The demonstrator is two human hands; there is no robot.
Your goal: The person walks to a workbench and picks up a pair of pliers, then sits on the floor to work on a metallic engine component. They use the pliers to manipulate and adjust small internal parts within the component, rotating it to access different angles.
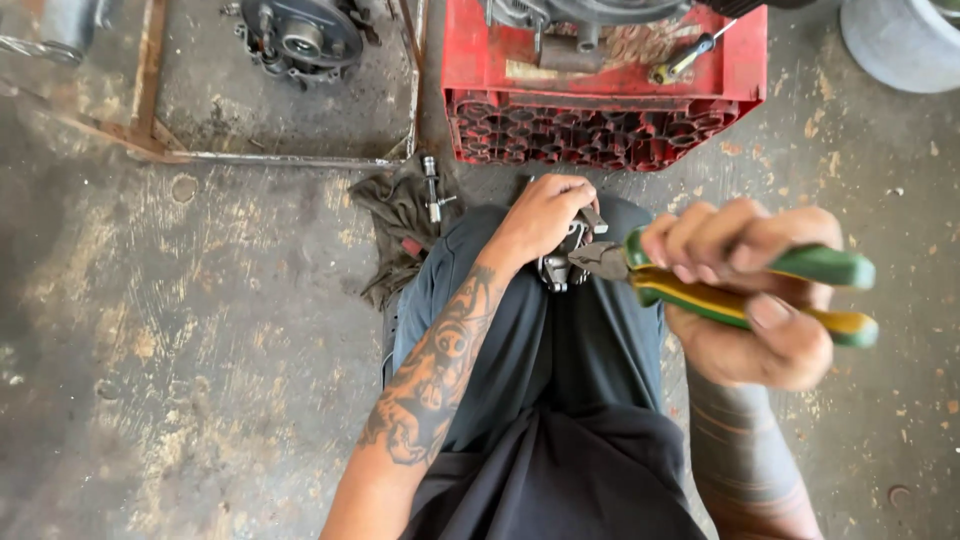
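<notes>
My left hand (545,215) is closed over a small grey metal part (560,265), holding it between my knees. My right hand (745,300) grips a pair of pliers with green and yellow handles (760,285). The dark jaws of the pliers point left and meet the metal part just below my left fingers. Most of the part is hidden by my left hand. I am seated, with dark trousers (540,360) under both hands.
A red plastic crate (600,120) with engine parts and a screwdriver (685,58) stands just ahead. A dirty rag with a socket wrench (432,188) lies to the left. A metal frame (290,158) holding an engine cover (300,35) sits far left. Grey tub (900,45) at top right.
</notes>
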